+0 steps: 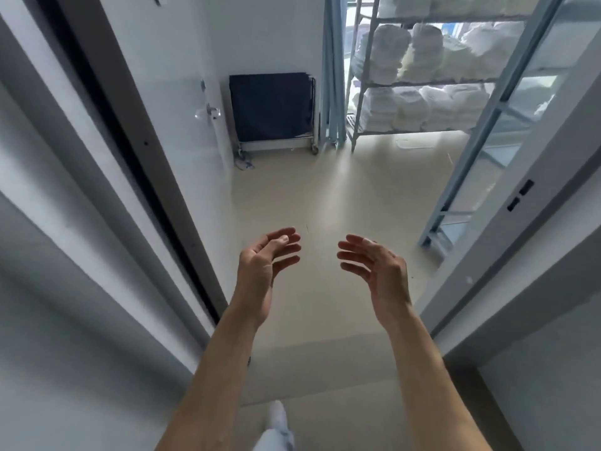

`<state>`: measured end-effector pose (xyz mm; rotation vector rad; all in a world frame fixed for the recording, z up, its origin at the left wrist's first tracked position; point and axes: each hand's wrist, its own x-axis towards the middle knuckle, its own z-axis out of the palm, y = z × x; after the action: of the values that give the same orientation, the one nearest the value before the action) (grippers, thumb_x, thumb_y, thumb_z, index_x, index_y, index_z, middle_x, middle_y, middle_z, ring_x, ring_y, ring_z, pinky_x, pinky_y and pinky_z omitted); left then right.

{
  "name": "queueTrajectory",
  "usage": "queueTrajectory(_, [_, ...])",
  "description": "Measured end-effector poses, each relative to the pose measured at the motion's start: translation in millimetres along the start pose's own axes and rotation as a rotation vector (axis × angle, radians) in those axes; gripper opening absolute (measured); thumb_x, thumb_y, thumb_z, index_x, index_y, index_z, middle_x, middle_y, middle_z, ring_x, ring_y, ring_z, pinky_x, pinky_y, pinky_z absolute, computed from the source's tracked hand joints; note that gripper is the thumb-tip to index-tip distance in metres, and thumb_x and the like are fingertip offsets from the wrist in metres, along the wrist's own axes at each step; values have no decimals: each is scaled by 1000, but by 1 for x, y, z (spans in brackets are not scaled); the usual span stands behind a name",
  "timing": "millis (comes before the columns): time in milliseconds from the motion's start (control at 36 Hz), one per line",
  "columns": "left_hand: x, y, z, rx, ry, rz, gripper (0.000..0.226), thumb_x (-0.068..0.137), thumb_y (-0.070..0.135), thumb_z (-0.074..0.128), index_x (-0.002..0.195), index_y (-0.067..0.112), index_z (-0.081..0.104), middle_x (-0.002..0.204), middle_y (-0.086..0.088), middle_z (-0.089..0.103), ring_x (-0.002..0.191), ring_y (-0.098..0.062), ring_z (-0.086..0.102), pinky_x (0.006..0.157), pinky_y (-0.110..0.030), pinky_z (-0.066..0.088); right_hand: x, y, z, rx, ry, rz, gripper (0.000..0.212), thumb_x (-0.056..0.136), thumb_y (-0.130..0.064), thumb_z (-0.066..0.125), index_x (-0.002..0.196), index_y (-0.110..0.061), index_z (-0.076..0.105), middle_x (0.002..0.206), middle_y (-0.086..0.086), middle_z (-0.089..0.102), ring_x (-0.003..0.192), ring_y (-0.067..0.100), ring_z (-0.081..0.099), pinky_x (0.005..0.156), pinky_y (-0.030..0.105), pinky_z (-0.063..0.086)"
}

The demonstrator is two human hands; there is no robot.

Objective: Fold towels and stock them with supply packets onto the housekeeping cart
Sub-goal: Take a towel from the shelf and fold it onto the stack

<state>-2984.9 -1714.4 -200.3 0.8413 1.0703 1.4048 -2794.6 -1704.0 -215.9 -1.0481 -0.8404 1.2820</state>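
Left hand: the left hand is raised in the doorway at about 6 o'clock, palm turned inward, fingers loosely spread and slightly bent, holding nothing.
Right hand: the right hand is level with it, just to its right and apart from it, palm facing the left one, fingers relaxed and parted, holding nothing.
Towels: stacks of folded white towels fill the tiers of a metal shelf rack at about 1 o'clock, well apart from both hands.
Cart: a wheeled frame with a dark blue cloth panel stands against the wall at 12 o'clock, just left of the rack.
Door: an open white door with a lever handle is at 11 o'clock.
Floor: pale floor runs between the hands and the rack.
Foot: a white shoe shows at 6 o'clock, below the forearms.
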Motion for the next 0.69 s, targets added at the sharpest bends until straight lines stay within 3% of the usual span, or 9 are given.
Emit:
queueTrajectory(250, [215,-36,40,-32,-25,-62,24,100,11,50,110,7,71,107,-11,75,103,-27,70,92,-41,55,210,16,-11,-49,75,24,30,99,-10,45,110,3,69,105,20,73,98,38,69,82,42,56])
queueTrajectory(472, [411,-15,97,-32,-92,-83,26,101,9,48,113,0,69,109,-16,73,101,-28,69,90,-39,57,396,-17,-4,-101,130,-16,28,96,-11,48,108,2,70,103,18,74,95,35,71,77,37,59])
queueTrajectory(694, [549,-16,181,14,-166,-111,24,100,7,48,109,0,70,104,-15,74,99,-29,70,89,-40,56,533,-49,-38,-54,241,-48,30,98,-9,44,109,3,69,103,20,74,96,38,70,84,44,56])
